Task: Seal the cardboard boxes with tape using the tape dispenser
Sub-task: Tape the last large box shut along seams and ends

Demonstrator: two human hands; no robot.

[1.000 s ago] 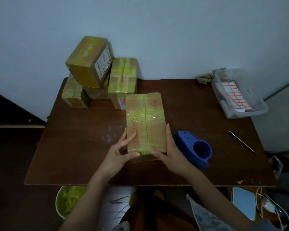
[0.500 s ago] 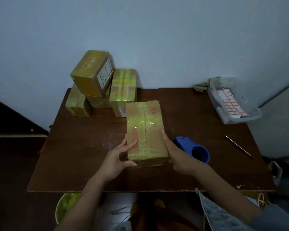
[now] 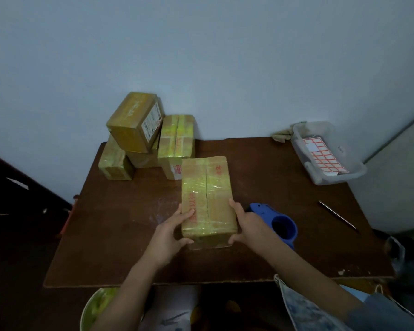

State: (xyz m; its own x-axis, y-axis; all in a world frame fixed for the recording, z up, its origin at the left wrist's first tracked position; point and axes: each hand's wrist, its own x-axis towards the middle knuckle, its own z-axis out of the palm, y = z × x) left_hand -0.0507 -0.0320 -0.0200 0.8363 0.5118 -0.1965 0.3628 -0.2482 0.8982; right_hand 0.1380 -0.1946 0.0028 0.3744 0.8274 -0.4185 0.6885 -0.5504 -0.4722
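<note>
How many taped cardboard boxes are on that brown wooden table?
5 visible: one held between left hand and right hand, box; one upright behind it; three stacked at the back left: top, middle, low left. More may be hidden.

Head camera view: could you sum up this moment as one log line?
stage: handling taped box | left hand: grips left side | right hand: grips right side | tape dispenser: on table, untouched

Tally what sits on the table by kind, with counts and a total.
Taped cardboard boxes: 5, four stacked at the back, one held in front
Blue tape dispenser: 1
Clear plastic bin: 1
Pen: 1
Cloth: 1
Total: 9
</note>
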